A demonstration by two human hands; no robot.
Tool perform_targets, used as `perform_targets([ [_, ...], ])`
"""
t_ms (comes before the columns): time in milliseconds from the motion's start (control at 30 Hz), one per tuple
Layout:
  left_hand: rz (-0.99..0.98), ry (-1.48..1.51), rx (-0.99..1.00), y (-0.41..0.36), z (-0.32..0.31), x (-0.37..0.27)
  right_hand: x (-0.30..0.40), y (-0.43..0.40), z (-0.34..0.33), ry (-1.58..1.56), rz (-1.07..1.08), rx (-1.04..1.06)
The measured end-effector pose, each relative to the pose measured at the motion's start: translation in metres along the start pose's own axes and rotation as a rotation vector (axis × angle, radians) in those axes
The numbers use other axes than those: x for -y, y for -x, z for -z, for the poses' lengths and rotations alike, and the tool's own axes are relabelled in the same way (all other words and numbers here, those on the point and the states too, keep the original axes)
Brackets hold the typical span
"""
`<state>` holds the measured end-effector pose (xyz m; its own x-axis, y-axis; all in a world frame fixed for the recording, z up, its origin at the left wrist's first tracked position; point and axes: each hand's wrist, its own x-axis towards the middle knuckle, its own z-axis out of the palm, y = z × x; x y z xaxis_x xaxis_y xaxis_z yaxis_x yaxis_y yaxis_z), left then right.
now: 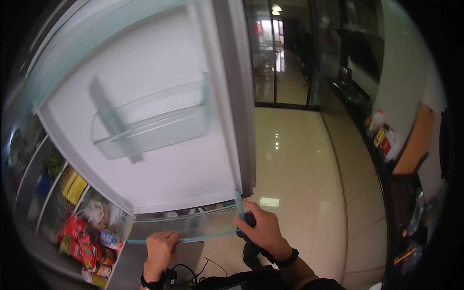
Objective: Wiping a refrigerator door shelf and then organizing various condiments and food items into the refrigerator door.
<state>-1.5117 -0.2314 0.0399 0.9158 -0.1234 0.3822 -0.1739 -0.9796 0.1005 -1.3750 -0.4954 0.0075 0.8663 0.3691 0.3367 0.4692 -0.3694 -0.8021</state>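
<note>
My left hand (162, 250) grips the near edge of a clear plastic refrigerator door bin (188, 226), left of its middle. At the bin's right end, my right hand (261, 225) holds the corner between thumb and fingers. This bin lies at the bottom edge of the open refrigerator door's white inner panel (174, 181); whether it is seated there I cannot tell. A second clear door bin (156, 132) sits higher on the panel, and part of a larger one (83, 40) shows near the top left.
At the left, refrigerator shelves hold red food packets (74, 235), jars (95, 278) and a yellow item (74, 186). Black cables (194, 275) lie low, near my body. A dark counter at the right bears bottles (388, 145) and a wooden board (415, 141). A glass sliding door (275, 83) stands beyond the tiled floor.
</note>
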Motion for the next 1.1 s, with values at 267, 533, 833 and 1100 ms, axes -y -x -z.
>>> perform_targets([
  [267, 0.055, -0.019, -0.024, -0.003, -0.016, -0.011, -0.015, 0.006, 0.008, -0.063, 0.155, -0.114],
  [533, 0.074, -0.008, -0.097, -0.002, -0.020, -0.003, -0.012, -0.001, 0.010, -0.093, 0.249, -0.098],
  [833, 0.071, 0.034, -0.164, 0.004, -0.016, 0.002, -0.007, -0.001, 0.017, -0.340, 0.148, 0.006],
  [1100, 0.098, 0.050, -0.149, 0.011, -0.007, 0.003, -0.030, -0.014, 0.012, -0.547, 0.062, 0.164],
])
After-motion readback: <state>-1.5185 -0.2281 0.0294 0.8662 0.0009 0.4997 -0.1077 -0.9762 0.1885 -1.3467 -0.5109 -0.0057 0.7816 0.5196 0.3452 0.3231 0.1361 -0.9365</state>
